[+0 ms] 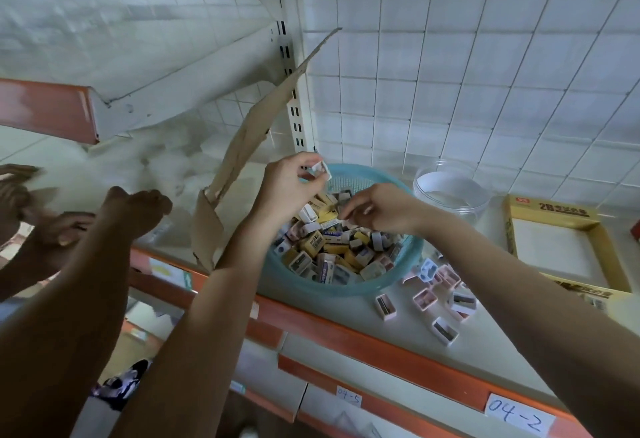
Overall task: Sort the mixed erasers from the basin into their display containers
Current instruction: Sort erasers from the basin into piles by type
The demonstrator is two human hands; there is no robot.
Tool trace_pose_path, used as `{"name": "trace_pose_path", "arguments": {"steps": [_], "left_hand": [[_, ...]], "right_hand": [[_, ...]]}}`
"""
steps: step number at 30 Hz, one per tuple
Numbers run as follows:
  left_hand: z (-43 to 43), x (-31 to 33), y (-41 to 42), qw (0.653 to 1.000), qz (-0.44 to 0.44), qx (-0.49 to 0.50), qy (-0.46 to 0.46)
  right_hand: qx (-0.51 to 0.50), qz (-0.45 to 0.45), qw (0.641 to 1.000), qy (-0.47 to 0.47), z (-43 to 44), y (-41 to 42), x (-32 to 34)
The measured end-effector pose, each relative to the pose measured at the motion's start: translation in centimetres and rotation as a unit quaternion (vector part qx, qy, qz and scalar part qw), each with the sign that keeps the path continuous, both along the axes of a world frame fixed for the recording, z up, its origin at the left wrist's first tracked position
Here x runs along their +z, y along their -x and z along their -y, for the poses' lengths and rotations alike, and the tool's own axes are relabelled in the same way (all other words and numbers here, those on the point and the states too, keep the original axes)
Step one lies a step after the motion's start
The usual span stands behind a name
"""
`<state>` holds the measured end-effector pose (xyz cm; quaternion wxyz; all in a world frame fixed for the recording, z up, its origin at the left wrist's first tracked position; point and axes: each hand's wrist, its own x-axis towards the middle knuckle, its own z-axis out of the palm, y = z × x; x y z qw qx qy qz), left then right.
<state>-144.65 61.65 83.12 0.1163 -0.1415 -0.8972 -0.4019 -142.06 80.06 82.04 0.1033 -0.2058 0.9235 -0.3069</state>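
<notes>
A light blue basin [391, 283] stands on the shelf, heaped with mixed erasers [332, 247] in yellow, white and pink sleeves. Above its far rim my left hand [287, 184] pinches a small white eraser [320, 169] between thumb and fingertips. My right hand [384, 210] hovers over the heap and pinches another small white eraser [346, 223]. Several pink and white erasers [436, 294] lie loose on the shelf to the right of the basin. A clear round container [450, 191] and a yellow display box [557, 247] stand further right.
A torn strip of cardboard [249, 139] leans up just left of the basin. Another person's arms [104, 247] reach onto the shelf at the left. The orange shelf edge [381, 344] carries labels 04-5 and 04-2. A tiled wall [467, 74] stands behind.
</notes>
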Motion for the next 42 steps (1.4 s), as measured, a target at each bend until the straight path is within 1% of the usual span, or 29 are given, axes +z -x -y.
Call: {"name": "trace_pose_path", "arguments": {"steps": [5, 8, 10, 15, 18, 22, 24, 30, 39, 42], "left_hand": [[1.0, 0.7, 0.1, 1.000, 0.017, 0.000, -0.010], [1.6, 0.9, 0.1, 1.000, 0.017, 0.005, -0.008], [2.1, 0.9, 0.0, 1.000, 0.021, 0.009, -0.009], [3.1, 1.0, -0.9, 0.999, 0.045, 0.015, -0.003], [3.6, 0.5, -1.2, 0.999, 0.045, 0.014, 0.011], [3.7, -0.3, -1.4, 0.998, 0.047, 0.010, 0.026], [3.5, -0.3, -1.5, 0.998, 0.047, 0.003, 0.032], [1.8, -0.4, -2.0, 0.998, 0.046, -0.008, 0.044], [-2.3, -0.8, -3.2, 0.996, 0.038, -0.063, 0.052], [-3.9, -0.6, -3.7, 0.995, 0.041, -0.078, 0.049]], "right_hand": [[0.023, -0.039, 0.998, -0.044, 2.7, 0.8, -0.4], [0.011, -0.064, 0.996, -0.061, 4.5, 1.3, -0.7], [-0.002, -0.063, 0.996, -0.062, 5.4, 1.3, -0.7], [0.002, -0.074, 0.997, -0.038, 6.5, 0.9, -0.7], [-0.027, -0.048, 0.998, -0.012, 6.3, 0.9, -0.6], [-0.083, -0.033, 0.995, 0.041, 4.9, 0.8, -0.3], [-0.100, -0.032, 0.993, 0.051, 3.8, 0.7, 0.0], [-0.130, -0.055, 0.989, 0.039, 0.2, -0.1, 0.6], [-0.145, -0.123, 0.981, 0.041, -4.2, -3.9, 0.8], [-0.156, -0.117, 0.979, 0.051, -5.7, -5.3, 0.6]]}}
